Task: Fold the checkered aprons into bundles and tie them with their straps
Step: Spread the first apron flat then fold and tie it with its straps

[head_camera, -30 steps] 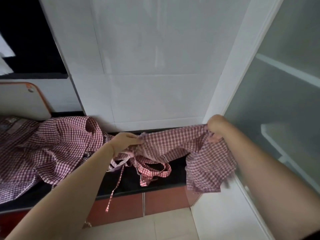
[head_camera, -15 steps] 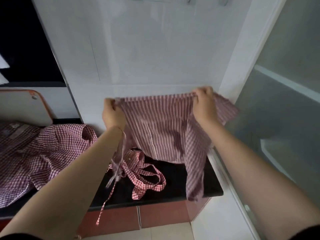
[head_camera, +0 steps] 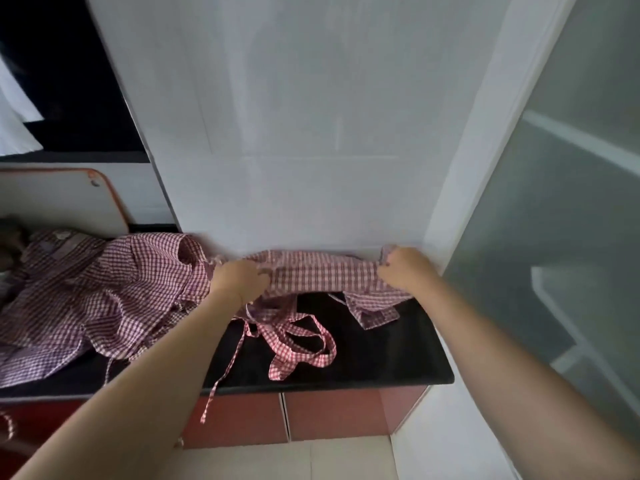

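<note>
A red-and-white checkered apron (head_camera: pixel 322 275) lies stretched as a narrow folded band along the back of the black countertop (head_camera: pixel 391 355), by the white wall. My left hand (head_camera: pixel 239 278) grips its left end and my right hand (head_camera: pixel 403 268) grips its right end. The apron's straps (head_camera: pixel 298 344) lie in loops on the counter in front of the band, and one thin strap hangs over the front edge. A loose corner of the apron spreads below my right hand.
More checkered aprons (head_camera: pixel 97 299) lie in a crumpled heap on the counter's left part. A white board with an orange rim (head_camera: pixel 62 199) leans at the back left. Red cabinet doors (head_camera: pixel 329 414) sit under the counter. A frosted glass cabinet (head_camera: pixel 561 237) stands at the right.
Half a second ago both hands held the apron up in the air by its top edge. They have now lowered it onto the counter, where it lies as a narrow band.
</note>
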Tool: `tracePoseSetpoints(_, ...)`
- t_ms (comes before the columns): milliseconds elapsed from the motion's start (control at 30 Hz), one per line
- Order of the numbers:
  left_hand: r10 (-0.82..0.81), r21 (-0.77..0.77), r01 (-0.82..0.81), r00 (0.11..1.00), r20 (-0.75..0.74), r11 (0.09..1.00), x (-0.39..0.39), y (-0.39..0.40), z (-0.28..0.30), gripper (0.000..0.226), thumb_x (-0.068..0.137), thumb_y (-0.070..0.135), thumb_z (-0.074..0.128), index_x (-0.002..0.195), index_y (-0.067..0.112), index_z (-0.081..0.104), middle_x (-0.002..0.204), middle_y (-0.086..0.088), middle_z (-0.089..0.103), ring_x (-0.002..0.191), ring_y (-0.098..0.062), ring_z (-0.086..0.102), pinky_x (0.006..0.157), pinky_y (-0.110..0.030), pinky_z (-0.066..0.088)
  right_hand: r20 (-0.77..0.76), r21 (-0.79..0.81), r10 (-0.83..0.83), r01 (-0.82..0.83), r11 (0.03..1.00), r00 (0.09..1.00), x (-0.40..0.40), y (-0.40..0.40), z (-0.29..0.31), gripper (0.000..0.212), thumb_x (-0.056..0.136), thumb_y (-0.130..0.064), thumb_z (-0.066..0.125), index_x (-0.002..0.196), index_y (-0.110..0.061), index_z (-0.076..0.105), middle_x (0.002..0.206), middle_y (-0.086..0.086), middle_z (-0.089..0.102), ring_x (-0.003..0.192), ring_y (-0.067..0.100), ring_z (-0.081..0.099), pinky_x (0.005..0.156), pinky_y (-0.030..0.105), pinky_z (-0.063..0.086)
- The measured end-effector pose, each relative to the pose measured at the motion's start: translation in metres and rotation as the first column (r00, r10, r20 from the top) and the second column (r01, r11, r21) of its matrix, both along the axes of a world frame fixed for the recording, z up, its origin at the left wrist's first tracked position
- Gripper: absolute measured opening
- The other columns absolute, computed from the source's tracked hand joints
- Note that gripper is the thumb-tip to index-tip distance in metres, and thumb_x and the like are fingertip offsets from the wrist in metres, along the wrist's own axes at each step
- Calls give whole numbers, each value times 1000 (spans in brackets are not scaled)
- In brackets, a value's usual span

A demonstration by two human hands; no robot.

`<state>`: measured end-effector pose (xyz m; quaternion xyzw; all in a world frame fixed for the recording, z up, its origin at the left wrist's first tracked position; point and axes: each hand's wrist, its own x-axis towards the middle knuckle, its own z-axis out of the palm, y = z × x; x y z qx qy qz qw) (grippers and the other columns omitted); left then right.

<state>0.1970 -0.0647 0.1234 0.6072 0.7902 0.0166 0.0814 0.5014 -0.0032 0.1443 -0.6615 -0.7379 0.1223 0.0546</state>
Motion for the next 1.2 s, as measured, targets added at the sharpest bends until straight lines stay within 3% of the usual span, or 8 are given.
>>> tracePoseSetpoints(100,-65,-240,54,997,-35,969,6,-7,-38,31,94,38,47,91,13,65,92,-3,65,84,-21,59,96,-40,47,82,-196,99,-82,977,992,-2,-8,-38,39,95,-35,56,115,-2,62,121,13,57,106,30,60,82,34,46)
tracePoseSetpoints(233,-72,-387,44,996,-56,921,19,-17,-84,19,90,32,54,89,14,59,99,-5,61,94,-24,59,88,-38,52,146,-348,202,-141,927,968,-7,-23,-81,31,98,-30,52,105,-3,66,100,12,61,92,27,60,76,32,46)
tracePoseSetpoints(367,-132,-772,97,991,17,628,17,-12,-116,41,84,47,71,99,9,70,94,-5,67,96,-23,66,90,-34,54,285,-738,327,-12,675,901,-15,-24,-99,52,97,-31,58,139,-3,48,134,15,57,91,26,64,77,32,53)
tracePoseSetpoints(533,12,-436,17,998,63,900,13,24,-143,56,90,70,47,80,17,62,81,-2,64,76,-18,62,68,-32,52,185,-600,181,-35,799,966,-25,7,-135,50,95,-49,58,127,-10,57,125,10,62,107,25,61,93,36,49)
tracePoseSetpoints(667,-127,-56,127,992,17,990,12,46,-167,38,92,40,59,125,20,55,131,-2,52,122,-22,47,99,-39,44,63,-372,153,-118,921,986,-47,26,-169,56,94,-30,63,144,-19,41,146,9,44,127,29,49,102,42,46)
tracePoseSetpoints(833,-380,-275,380,924,56,883,9,74,-198,103,83,51,72,158,33,3,167,0,-1,153,-29,-3,122,-55,8,63,-339,201,-169,925,977,-75,39,-204,93,86,-34,75,157,-27,14,164,10,13,149,33,17,118,53,29)
tracePoseSetpoints(1067,-311,-644,251,950,21,723,-70,94,-227,119,80,50,77,157,31,-12,164,11,-19,150,-24,22,118,-58,15,235,-581,198,-25,814,952,-104,73,-224,95,88,-41,70,158,-31,7,166,7,-8,152,36,1,121,54,17)
tracePoseSetpoints(1200,-253,-751,154,967,-18,642,-80,131,-201,82,84,36,75,152,24,33,154,2,38,135,-29,45,115,-52,32,233,-743,233,19,668,944,-112,93,-209,58,94,-41,57,146,-22,41,147,8,41,125,26,48,102,37,45)
